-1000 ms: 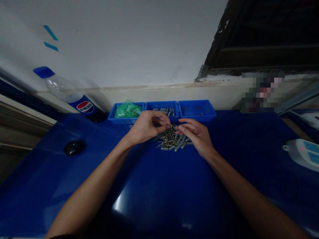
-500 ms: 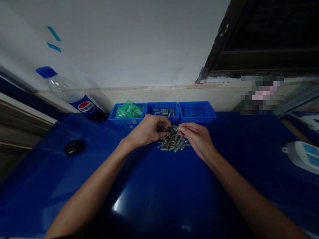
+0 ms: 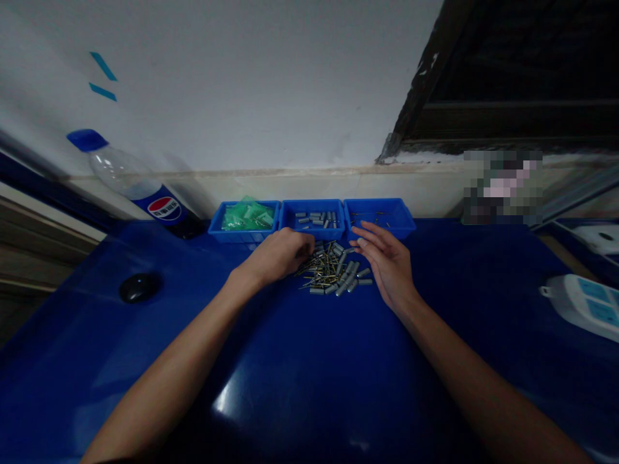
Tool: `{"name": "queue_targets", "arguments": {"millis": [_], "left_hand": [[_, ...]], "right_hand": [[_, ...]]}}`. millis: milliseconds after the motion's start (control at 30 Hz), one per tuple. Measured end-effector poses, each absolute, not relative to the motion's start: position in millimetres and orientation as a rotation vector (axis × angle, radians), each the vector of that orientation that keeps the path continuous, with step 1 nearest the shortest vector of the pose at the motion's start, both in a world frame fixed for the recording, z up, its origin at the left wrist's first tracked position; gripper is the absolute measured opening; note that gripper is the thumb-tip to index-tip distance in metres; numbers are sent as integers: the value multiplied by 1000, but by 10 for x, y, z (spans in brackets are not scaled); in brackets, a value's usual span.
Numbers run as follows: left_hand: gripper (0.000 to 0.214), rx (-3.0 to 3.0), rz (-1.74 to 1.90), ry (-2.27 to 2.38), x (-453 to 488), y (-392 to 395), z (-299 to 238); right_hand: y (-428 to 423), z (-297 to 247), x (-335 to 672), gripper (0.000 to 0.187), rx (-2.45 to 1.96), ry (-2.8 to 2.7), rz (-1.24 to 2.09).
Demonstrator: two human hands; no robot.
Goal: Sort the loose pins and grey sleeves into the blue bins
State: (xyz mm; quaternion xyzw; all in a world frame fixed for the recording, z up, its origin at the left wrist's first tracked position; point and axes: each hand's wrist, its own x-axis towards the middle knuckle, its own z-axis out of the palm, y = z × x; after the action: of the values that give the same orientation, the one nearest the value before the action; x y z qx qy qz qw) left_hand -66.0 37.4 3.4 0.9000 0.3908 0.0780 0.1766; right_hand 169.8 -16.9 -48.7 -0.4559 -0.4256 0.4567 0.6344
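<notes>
On the blue table lies a mixed pile of thin gold and silver metal pins (image 3: 323,268) and short grey cylinders (image 3: 346,277). My left hand (image 3: 285,252) is at the pile's left edge, its fingers curled in and pressed together; whatever they hold is hidden. To the right of the pile, my right hand (image 3: 385,258) hovers with fingers stretched and apart, the fingertips near a grey cylinder and in front of the right bin. Behind the hands stand a middle blue bin (image 3: 313,233) with several grey cylinders and a right blue bin (image 3: 406,225) with a few thin pins.
A left blue bin (image 3: 232,237) holds green plastic packets (image 3: 249,212). Further left are a Pepsi bottle (image 3: 140,187) and a black rounded object (image 3: 138,288). At the right sits a white and blue device (image 3: 587,303). The wall (image 3: 271,96) rises behind the bins.
My hands have moved apart. The left one has shifted left and its fingers have curled in; the right one has opened its fingers and lifted toward the right bin.
</notes>
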Motion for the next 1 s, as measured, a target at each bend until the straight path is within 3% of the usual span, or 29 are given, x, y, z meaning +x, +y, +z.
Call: {"name": "queue_targets", "arguments": {"millis": [200,333,533,767,900,1000], "left_hand": [[9,2369,521,995,-660,366,170],[7,2133,787,964,-570,299,230],[9,1933,883,925,-469,213,266],[7,2125,760,937,-503,202,260],[20,2436,446,1156,-598,242,179],[16,2535,250,1261,-638,268,68]], "right_hand": [[-181,-476,1726,23,-1057,-1045,1039],[-214,-450,1712,27,-1093,-1171,1108],[-247,-426,1641,21,-1009,-1056,1304],[-231,-425,1643,19,-1012,-982,1331],[-171,-446,1731,20,-1011,-948,1034],[-124,-455,1797,31,-1024,-928,875]]}}
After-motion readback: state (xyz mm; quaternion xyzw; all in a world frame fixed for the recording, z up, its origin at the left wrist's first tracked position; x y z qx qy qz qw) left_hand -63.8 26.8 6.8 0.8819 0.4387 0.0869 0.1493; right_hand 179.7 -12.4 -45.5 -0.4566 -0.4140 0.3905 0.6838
